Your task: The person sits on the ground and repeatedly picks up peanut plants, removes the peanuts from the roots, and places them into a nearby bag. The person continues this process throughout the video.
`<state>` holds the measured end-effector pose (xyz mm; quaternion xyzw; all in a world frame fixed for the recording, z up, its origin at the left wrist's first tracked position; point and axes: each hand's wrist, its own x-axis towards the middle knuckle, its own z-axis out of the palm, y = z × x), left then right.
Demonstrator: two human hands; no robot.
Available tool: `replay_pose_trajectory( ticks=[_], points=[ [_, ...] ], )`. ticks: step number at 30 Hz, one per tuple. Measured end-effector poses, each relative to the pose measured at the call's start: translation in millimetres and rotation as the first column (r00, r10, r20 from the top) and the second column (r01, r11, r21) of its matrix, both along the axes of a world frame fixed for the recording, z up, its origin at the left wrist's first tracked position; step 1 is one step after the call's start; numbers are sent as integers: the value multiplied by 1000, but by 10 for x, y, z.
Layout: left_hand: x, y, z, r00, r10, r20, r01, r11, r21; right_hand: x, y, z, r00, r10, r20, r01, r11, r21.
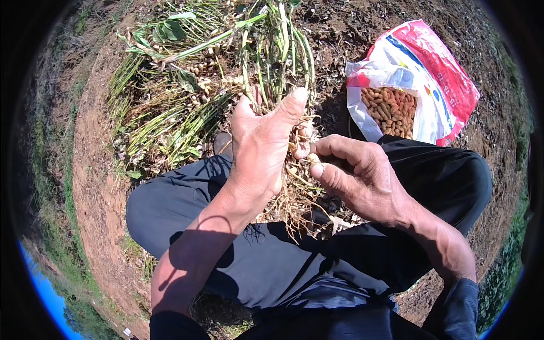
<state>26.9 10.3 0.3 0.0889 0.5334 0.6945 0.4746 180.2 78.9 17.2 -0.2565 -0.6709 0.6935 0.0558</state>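
Peanut plants, gathered in one bunch, are held up over the sitter's bent legs, green stems pointing away and thin tangled roots hanging toward the lap. From where I stand, the left hand has a firm hold on the bunch, wrapped round the bottom of the stems with its thumb raised along them. The right hand is just beside it, its grip narrow, thumb and forefinger nearly together on a small pale pod at the right edge of the roots. Over to the right, on the dirt beyond the right knee, sits a plastic bag, its mouth gaping toward the sitter and its white edge spread around the opening. Inside is a good pile of loose peanuts, tan to reddish brown and in their shells; how deep they go I can't tell. The bag is red and white, with a blue stripe, a few coloured spots and pale lettering along the red side. On the left, a heap of more plants lies on the ground, stems side by side, pale pods showing among them near the bunch. Dark trousers cover both legs, sunlit and crossed by shadows.
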Motion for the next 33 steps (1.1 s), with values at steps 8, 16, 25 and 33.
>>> replay_pose_trajectory(
  ticks=[8,16,25,33],
  points=[
    [-254,-60,196,994,-12,-104,8,999,-34,220,161,-77,957,271,-103,-224,917,330],
    [-317,-257,120,971,9,-239,-27,997,-74,497,706,-840,973,-130,189,-49,689,723],
    [-1286,-1940,1178,390,642,-660,-731,652,201,1084,1315,-1470,830,-475,291,-152,308,939],
    [-1111,-4418,-86,302,747,-591,-932,102,-347,325,475,-579,908,168,384,-396,644,654]
  ],
)
